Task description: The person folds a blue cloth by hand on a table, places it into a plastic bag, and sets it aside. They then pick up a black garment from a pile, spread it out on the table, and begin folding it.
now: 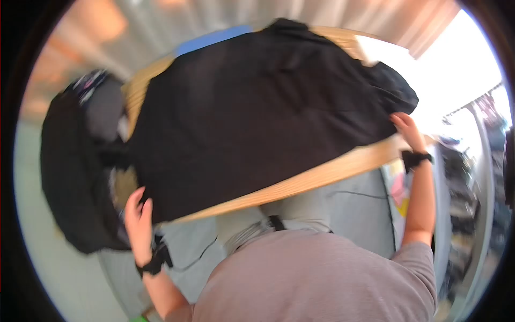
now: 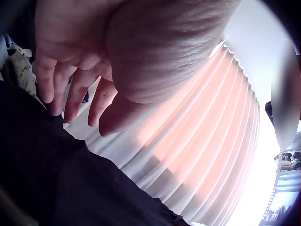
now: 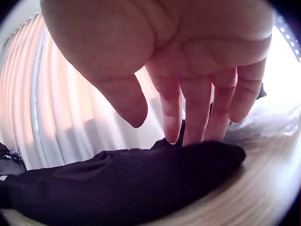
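Observation:
A black garment (image 1: 241, 112) lies spread across the wooden table, with one sleeve (image 1: 394, 88) bunched at the right. My left hand (image 1: 138, 222) is at the garment's near left corner. Its fingers hang extended in the left wrist view, with fingertips (image 2: 57, 109) right at the dark cloth and the thumb apart. At the right edge, below the sleeve, is my right hand (image 1: 409, 131). In the right wrist view its fingers (image 3: 195, 110) reach down to the cloth, the tips partly hidden behind a fold, while the thumb (image 3: 129, 106) stays clear of them.
The wooden table (image 1: 300, 182) shows along its near edge. A blue flat thing (image 1: 214, 40) lies at the far edge. On the left stands a large black bag (image 1: 70, 166) with cloth items at its opening. Pleated curtains (image 1: 214, 13) hang behind; a rack with dark items (image 1: 464, 193) is at the right.

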The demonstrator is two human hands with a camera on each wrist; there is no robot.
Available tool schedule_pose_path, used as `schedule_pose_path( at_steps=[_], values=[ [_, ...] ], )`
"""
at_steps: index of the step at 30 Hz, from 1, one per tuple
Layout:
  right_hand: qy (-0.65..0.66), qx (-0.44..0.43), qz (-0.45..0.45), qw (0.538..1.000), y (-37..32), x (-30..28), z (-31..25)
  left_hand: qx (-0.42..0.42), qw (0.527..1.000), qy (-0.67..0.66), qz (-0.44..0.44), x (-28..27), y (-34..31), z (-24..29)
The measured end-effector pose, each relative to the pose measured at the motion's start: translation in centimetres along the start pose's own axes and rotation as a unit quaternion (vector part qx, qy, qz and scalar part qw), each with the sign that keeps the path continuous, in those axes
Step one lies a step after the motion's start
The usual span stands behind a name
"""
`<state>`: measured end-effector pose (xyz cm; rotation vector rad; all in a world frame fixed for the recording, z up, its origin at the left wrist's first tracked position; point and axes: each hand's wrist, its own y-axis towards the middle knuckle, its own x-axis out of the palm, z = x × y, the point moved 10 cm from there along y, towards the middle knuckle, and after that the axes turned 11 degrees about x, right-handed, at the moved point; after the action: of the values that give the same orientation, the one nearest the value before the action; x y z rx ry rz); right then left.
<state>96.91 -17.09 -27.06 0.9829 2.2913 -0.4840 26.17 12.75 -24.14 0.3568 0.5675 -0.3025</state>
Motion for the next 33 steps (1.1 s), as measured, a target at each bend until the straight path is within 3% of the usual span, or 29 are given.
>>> schedule_pose_path(
  at_steps=[2,5,11,12,14,18,21,23,25,27,29,32,33],
  values=[
    [-0.038,-0.053,0.013,0.998,-0.2,-0.1,0.9,0.005,0.999,0.040,0.018,-1.2,0.6,-0.5],
    [0.013,-0.019,0.024,0.999,-0.3,-0.8,2.4,0.017,0.999,0.027,0.029,-2.7,1.7,-2.3],
    [0.019,0.073,0.013,0.997,-0.1,-0.1,3.1,0.006,0.998,0.059,-0.021,-0.5,4.5,-4.5],
    [-0.003,0.068,-0.037,0.997,0.2,0.4,3.3,0.009,0.998,0.058,-0.021,-0.2,4.7,-4.1],
    [0.011,0.053,-0.028,0.998,0.4,0.0,3.8,0.016,0.989,0.133,-0.056,0.8,5.2,-3.3],
    [0.094,0.017,-0.005,0.995,-1.1,0.2,1.2,-0.006,0.981,0.149,-0.123,1.9,5.6,-4.5],
    [0.049,0.052,0.023,0.997,-0.9,-0.5,2.3,-0.027,0.996,-0.077,-0.038,2.0,5.5,-6.3],
    [0.017,0.030,0.009,0.999,0.0,-0.6,3.3,-0.085,0.990,-0.092,-0.060,1.9,5.4,-6.5],
    [-0.007,0.019,0.029,0.999,-0.6,-0.3,2.0,-0.107,0.990,-0.036,-0.079,1.5,5.3,-6.1],
    [-0.058,-0.017,0.002,0.998,-0.5,0.2,1.3,-0.098,0.966,0.166,-0.173,1.4,5.6,-6.3],
    [-0.078,-0.035,-0.010,0.996,-1.2,0.8,0.3,-0.079,0.968,0.159,-0.177,1.2,6.0,-9.1],
    [-0.110,0.011,-0.017,0.994,-3.3,0.5,-0.2,-0.112,0.930,0.261,-0.233,0.9,6.1,-8.7],
    [-0.135,0.015,-0.023,0.990,-4.1,1.4,-1.5,-0.078,0.937,0.262,-0.216,0.5,6.3,-8.9]
  ],
)
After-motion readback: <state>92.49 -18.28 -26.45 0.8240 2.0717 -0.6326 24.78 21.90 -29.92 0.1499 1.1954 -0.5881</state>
